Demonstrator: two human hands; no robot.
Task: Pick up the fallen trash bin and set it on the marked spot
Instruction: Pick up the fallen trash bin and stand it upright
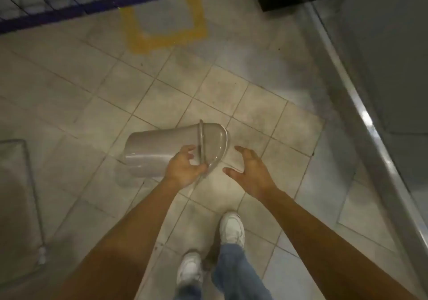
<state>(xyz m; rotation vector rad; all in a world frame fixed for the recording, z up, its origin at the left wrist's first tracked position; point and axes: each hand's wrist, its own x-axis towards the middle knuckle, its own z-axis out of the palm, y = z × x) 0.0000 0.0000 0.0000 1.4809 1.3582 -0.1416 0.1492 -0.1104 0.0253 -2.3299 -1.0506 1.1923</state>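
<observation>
The bin (162, 153) lies on its side on the floor (231, 96) right in front of your feet, long axis running left to right, base out to your left and domed lid (214, 145) pointing right. Your left hand (185, 167) is at the rim where lid meets body, fingers curled and seemingly touching it, but not clamped on it. Your right hand (249, 170) hangs spread, apart from the lid, just right of it, with bare floor showing between. So the left is the nearer hand, and the lid end sits between your two palms. The mark (166, 33), a yellow tape outline, is well ahead, up by the fence (69, 1). You'll probably want the right hand in on the dome before tipping the base down.
</observation>
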